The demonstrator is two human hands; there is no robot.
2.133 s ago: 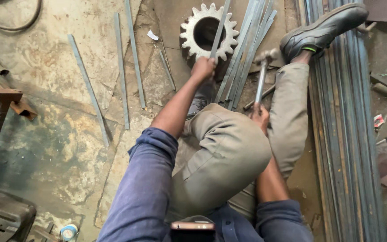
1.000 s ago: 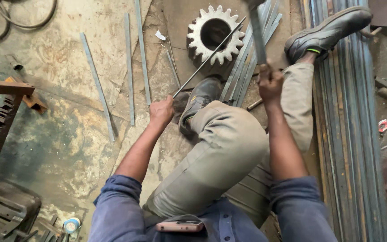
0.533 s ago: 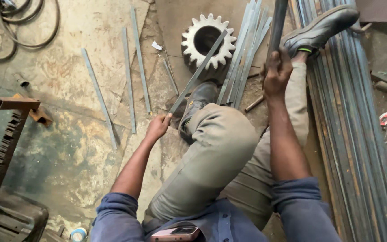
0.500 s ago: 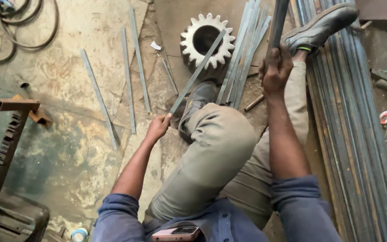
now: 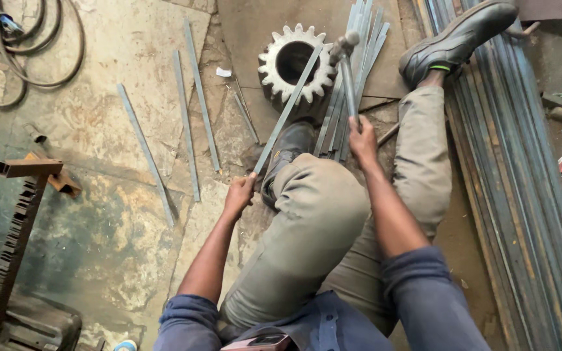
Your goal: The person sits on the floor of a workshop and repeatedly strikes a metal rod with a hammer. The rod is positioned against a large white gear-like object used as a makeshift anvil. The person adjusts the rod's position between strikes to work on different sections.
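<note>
My left hand (image 5: 240, 193) grips the near end of a long flat metal strip (image 5: 287, 109), whose far end rests across a large toothed gear wheel (image 5: 296, 64) on the floor. My right hand (image 5: 362, 137) holds a hammer (image 5: 346, 65) by its handle, the head close above the gear's right edge, next to the strip. A bundle of similar flat strips (image 5: 354, 71) lies just right of the gear. My legs are bent in front of me, one shoe (image 5: 287, 151) near the gear and the other shoe (image 5: 455, 40) stretched out to the right.
Several loose flat strips (image 5: 187, 117) lie on the stone floor at left. A stack of long steel bars (image 5: 521, 169) runs along the right. Cables (image 5: 27, 45) coil at top left, and a rusty notched metal frame (image 5: 14, 234) stands at lower left.
My left hand slid back from the gear to the strip's near end. My right hand raised the hammer high, then brought it down to the gear's edge.
</note>
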